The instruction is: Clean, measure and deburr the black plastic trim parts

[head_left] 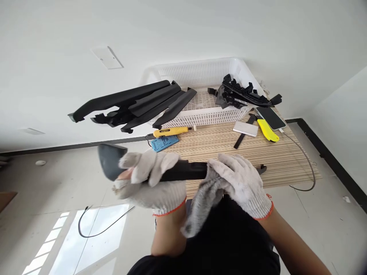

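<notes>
A long black plastic trim piece point(183, 170) lies crosswise in front of me, its broad curved end at the left and a thin tip past my right hand. My left hand point(155, 179), in a white knitted glove with an orange cuff, is wrapped around it near the broad end. At the other side my gloved right hand point(237, 181) presses a grey cloth point(202, 202) against the piece, and the cloth hangs down below the fingers. The glove hides part of the trim there.
Behind my hands, a white plastic basket point(200, 118) bears several black trim pieces point(155, 99). On the slatted mat point(209, 143) are a yellow rotary tool point(170, 131), a blue sheet point(164, 143), a yellow-handled cutter point(267, 130), a white block point(246, 128) and a phone point(271, 117) with a cable.
</notes>
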`<action>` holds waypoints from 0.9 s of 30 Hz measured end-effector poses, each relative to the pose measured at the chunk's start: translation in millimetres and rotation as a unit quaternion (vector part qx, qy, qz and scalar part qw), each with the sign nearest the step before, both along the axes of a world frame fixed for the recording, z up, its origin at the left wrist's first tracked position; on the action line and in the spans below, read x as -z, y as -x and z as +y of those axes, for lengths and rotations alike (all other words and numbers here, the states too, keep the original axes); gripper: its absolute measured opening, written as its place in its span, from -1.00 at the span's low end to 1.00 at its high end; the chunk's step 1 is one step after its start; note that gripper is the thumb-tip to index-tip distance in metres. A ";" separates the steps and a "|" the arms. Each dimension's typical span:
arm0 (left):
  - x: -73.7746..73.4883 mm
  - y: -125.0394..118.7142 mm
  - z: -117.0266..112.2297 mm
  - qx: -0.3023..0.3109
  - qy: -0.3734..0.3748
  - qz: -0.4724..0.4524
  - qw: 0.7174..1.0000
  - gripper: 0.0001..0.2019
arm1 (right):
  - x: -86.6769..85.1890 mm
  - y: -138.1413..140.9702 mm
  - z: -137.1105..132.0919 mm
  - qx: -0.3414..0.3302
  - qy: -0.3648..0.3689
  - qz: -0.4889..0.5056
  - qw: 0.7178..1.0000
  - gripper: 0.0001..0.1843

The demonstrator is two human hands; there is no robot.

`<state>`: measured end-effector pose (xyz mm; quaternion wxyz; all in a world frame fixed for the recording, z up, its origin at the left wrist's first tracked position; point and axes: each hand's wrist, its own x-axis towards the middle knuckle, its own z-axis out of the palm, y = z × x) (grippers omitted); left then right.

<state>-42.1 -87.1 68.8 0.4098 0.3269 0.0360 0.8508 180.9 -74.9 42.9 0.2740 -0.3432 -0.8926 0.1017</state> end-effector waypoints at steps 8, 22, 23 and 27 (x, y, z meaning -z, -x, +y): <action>-9.8 12.0 -13.4 -0.093 0.023 0.025 0.995 -0.87 | 22.6 -44.2 12.8 0.081 -0.089 -0.021 0.993 -0.32; 31.7 80.9 -1.7 0.170 -0.216 0.053 0.960 -0.70 | 23.8 -54.6 26.1 0.137 -0.095 0.014 0.986 -0.44; 32.9 74.3 -0.4 0.170 -0.194 0.032 0.966 -0.71 | 23.3 -47.1 22.9 0.111 -0.096 0.015 0.989 -0.42; 33.6 77.8 -3.3 0.170 -0.194 0.006 0.966 -0.70 | 15.5 -32.6 25.1 0.106 -0.057 -0.005 0.993 -0.37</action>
